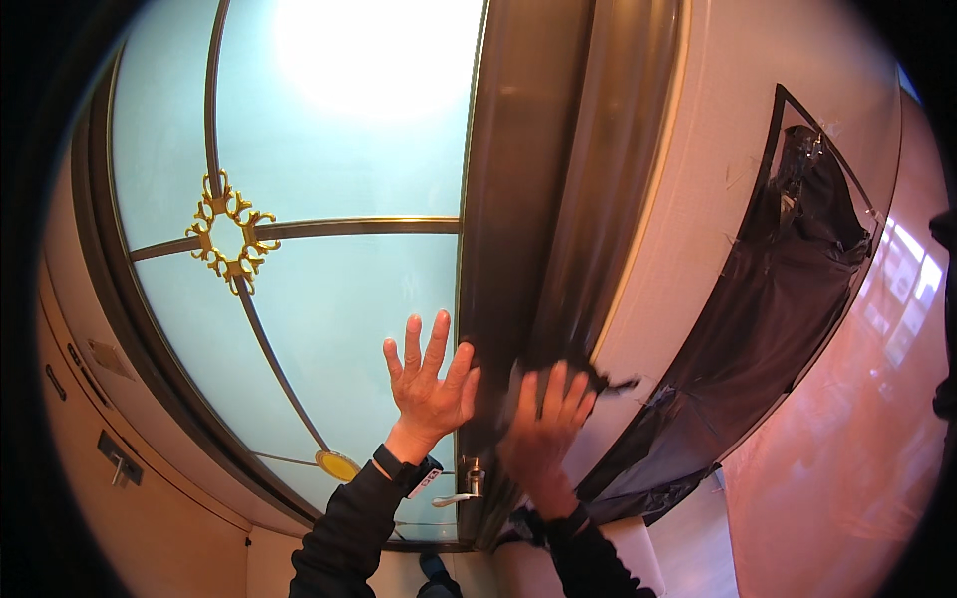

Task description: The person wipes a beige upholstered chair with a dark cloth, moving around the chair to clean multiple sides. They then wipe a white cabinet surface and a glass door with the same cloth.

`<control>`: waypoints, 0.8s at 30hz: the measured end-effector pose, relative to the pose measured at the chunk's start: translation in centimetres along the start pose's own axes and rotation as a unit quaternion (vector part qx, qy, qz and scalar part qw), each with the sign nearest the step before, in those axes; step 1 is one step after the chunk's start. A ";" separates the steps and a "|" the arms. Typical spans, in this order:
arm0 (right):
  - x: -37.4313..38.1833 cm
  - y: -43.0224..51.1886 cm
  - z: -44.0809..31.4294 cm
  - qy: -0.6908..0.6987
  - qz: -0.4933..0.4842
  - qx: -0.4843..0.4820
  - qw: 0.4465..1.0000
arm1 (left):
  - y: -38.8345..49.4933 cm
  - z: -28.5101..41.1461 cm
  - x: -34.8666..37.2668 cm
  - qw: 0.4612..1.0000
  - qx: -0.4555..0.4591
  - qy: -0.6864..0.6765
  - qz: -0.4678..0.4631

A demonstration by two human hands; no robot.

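My left hand [432, 389] is raised with its fingers spread, in front of a frosted glass door panel [351, 329] and close to the dark brown door frame [508, 224]. Nothing is in it; whether the palm touches the glass cannot be told. A band with a small black device [424, 477] sits at that wrist. My right hand [544, 441], blurred, lies over a dark cloth [617, 383] against the frame moulding, and a frayed end of the cloth sticks out past the fingers. Below and between the hands is a silver lever handle [465, 489] on the door.
A gold ornament [233, 233] joins the glazing bars. Torn black plastic sheeting [777, 299] hangs taped to the pale wall [718, 187] at right, beside pinkish sheeting [837, 448]. A wooden door [127, 508] with a handle stands at left. Below is a pale box-like object [632, 546].
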State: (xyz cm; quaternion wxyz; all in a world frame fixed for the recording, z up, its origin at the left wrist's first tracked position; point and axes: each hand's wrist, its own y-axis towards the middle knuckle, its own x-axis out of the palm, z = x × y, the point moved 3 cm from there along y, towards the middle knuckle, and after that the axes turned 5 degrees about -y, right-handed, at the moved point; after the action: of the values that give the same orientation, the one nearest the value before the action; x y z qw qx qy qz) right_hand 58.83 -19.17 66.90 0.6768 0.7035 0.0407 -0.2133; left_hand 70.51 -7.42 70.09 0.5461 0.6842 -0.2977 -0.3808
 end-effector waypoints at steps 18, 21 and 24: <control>-1.3 4.0 -1.2 0.031 0.001 -0.011 0.999 | 0.6 0.5 -1.1 0.999 -0.021 -0.032 -0.006; 0.1 2.5 -1.3 0.012 0.044 -0.053 0.998 | 1.6 1.3 -3.8 0.978 -0.065 -0.198 0.027; 0.4 2.0 -0.6 0.044 0.078 -0.027 0.996 | 1.7 4.7 -5.9 0.966 -0.062 -0.250 0.014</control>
State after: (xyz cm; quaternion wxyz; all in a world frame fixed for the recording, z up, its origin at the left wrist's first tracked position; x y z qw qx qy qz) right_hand 60.04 -18.81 68.65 0.7073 0.6950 0.0214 -0.1277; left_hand 63.46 -5.39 72.33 0.5009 0.5275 -0.4101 -0.5501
